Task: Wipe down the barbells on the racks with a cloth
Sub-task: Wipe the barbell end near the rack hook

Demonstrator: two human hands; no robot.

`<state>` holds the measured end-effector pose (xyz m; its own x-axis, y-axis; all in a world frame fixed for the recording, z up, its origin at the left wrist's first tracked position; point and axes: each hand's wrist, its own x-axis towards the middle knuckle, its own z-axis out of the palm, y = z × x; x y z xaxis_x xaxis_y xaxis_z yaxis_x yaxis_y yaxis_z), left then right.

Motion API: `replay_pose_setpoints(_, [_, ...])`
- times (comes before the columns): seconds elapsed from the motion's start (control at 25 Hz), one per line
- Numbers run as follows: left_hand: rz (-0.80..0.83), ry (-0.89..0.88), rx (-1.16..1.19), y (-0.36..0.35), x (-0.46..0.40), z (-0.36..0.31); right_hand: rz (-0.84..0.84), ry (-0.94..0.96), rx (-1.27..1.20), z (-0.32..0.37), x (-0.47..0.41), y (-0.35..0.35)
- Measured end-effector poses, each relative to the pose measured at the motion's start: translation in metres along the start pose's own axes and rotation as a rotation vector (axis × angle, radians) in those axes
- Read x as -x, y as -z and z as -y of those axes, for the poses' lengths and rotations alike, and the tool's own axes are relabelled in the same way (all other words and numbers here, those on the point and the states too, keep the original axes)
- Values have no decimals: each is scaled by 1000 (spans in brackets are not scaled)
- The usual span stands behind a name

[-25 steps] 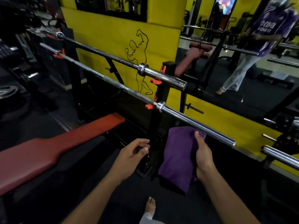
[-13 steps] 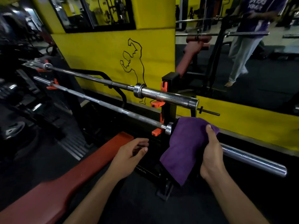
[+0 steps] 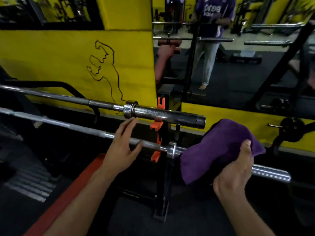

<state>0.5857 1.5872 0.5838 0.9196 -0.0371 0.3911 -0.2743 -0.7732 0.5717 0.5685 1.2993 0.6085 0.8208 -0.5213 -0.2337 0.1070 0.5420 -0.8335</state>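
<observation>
Left hand [image 3: 121, 147] open, fingers spread and relaxed over the lower barbell's shaft [image 3: 81, 129], gripping nothing. Upper barbell [image 3: 163, 115] just above, both racked on orange hooks [image 3: 157, 126]. Purple cloth [image 3: 216, 149] draped over the lower barbell's sleeve [image 3: 271, 173], clutched there by right hand [image 3: 236, 174], thumb on top.

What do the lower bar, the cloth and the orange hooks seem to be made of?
Lower bar: probably chromed steel; it shines and shows bright reflections.
Cloth: soft purple fabric, perhaps microfibre; matte, it folds under the right hand.
Orange hooks: likely plastic or coated metal; flat colour, I cannot tell which.
</observation>
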Motion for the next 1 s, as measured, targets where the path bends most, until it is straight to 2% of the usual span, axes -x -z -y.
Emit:
replay_pose_setpoints(0.28, [104, -266, -210, 53, -83, 71, -24, 225, 107, -26, 25, -53])
replay_pose_setpoints(0.48, [293, -334, -261, 53, -118, 100, -85, 456, 297, -30, 30, -68])
replay_pose_setpoints(0.56, [350, -410, -300, 52, -132, 109, -91, 491, 441, -37, 24, -71])
replay_pose_setpoints(0.64, [342, -484, -324, 49, -141, 119, -55, 566, 669, -47, 10, -72])
replay_pose_setpoints(0.8, [316, -581, -338, 53, -149, 132, 88, 1072, 1359, -56, -46, -76])
replay_pose_setpoints(0.88, [323, -663, -381, 57, -154, 135, 138, 1150, 1467, -55, -67, -84])
replay_pose_setpoints(1.0, [250, -781, -350, 56, -158, 137, 41, 1131, 1505, -44, -71, -103])
